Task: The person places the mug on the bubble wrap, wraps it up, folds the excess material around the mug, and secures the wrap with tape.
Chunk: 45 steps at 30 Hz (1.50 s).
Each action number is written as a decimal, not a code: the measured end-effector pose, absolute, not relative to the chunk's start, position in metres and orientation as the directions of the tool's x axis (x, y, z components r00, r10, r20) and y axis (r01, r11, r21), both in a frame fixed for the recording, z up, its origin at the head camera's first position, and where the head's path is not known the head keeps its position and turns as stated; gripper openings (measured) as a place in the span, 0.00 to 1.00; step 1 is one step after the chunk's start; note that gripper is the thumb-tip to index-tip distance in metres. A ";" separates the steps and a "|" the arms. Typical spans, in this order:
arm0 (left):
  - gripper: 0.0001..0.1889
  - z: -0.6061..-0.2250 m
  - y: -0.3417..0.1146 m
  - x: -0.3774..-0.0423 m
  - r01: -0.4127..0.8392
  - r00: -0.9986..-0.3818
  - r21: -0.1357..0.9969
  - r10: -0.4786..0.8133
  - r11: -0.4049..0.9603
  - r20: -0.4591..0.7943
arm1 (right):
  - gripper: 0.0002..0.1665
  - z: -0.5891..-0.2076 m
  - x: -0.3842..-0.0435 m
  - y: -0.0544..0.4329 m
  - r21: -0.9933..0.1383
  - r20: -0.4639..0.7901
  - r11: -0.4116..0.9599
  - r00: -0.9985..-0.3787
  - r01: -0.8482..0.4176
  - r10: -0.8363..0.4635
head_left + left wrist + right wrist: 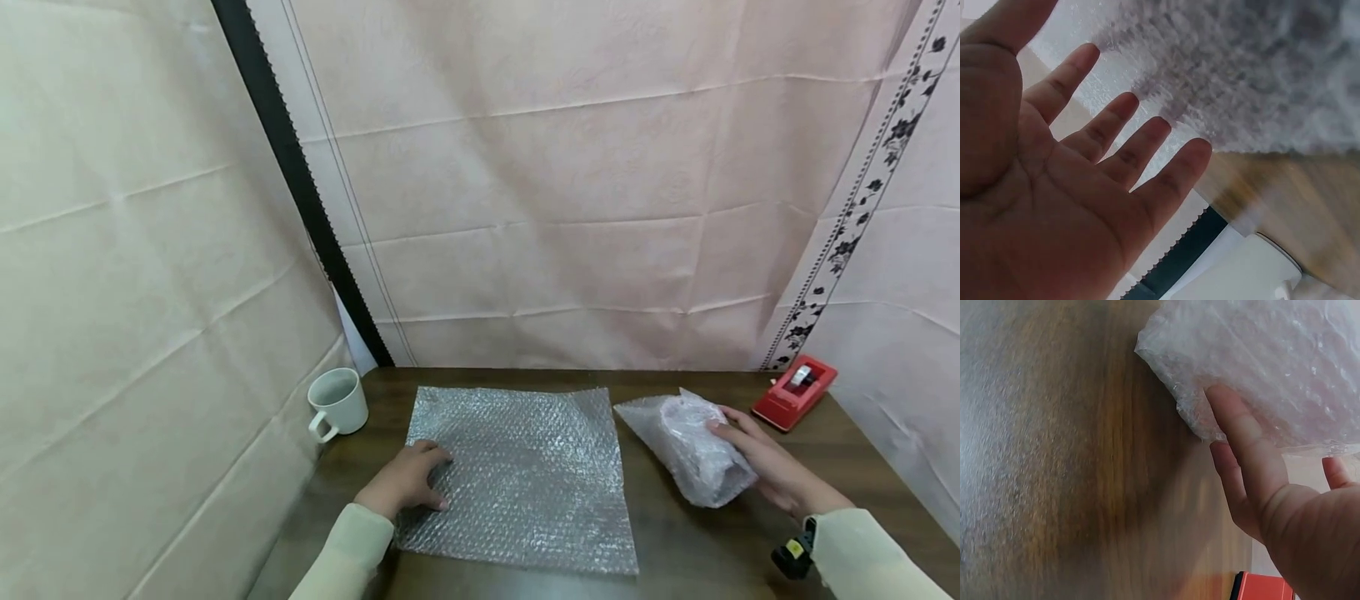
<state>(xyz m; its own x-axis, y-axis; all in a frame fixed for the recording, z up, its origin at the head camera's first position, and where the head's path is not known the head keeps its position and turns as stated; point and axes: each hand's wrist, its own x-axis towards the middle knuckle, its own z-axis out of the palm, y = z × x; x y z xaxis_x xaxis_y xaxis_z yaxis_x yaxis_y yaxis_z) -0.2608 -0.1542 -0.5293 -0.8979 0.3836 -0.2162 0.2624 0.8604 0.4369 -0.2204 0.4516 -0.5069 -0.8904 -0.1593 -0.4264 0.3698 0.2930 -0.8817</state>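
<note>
A flat, square sheet of bubble wrap [528, 483] lies on the wooden table in front of the person. At its left edge, the left hand [408, 482] touches the sheet with fingers spread. The left wrist view shows that palm [1054, 175] uncurled, fingertips right at the sheet's edge. To the right of the sheet is a crumpled bundle in bubble wrap [693, 454], tapering to a point on its left. The right hand [768, 462] holds the bundle by its right side, fingers and thumb on the plastic. What is inside the wrap is hidden.
A white mug [341, 404] stands at the table's left back, its handle toward the person. A red tape dispenser [795, 392] sits at the right back, beyond the right hand. Cloth curtains [540, 208] hang behind the wooden table [675, 558] and along both sides.
</note>
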 end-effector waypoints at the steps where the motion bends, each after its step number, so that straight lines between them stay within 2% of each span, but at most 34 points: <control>1: 0.40 -0.528 -0.156 -0.260 0.265 -0.897 0.435 0.386 0.860 -0.216 | 0.55 -0.507 -0.222 0.450 -0.882 -0.426 0.292 -0.890 0.370 -0.160; 11: 0.39 -0.517 -0.164 -0.248 0.286 -0.881 0.442 0.415 0.850 -0.227 | 0.56 -0.506 -0.241 0.441 -0.886 -0.419 0.292 -0.891 0.360 -0.172; 24: 0.39 -0.516 -0.167 -0.237 0.346 -0.860 0.357 0.445 0.868 -0.250 | 0.58 -0.509 -0.278 0.407 -0.895 -0.394 0.296 -0.902 0.333 -0.177; 34: 0.35 -0.509 -0.169 -0.229 0.335 -0.818 0.375 0.464 0.864 -0.339 | 0.55 -0.496 -0.319 0.382 -0.893 -0.384 0.367 -0.866 0.260 -0.320; 45: 0.35 -0.509 -0.171 -0.218 0.322 -0.800 0.326 0.439 0.889 -0.408 | 0.58 -0.492 -0.341 0.345 -0.880 -0.398 0.416 -0.833 0.229 -0.385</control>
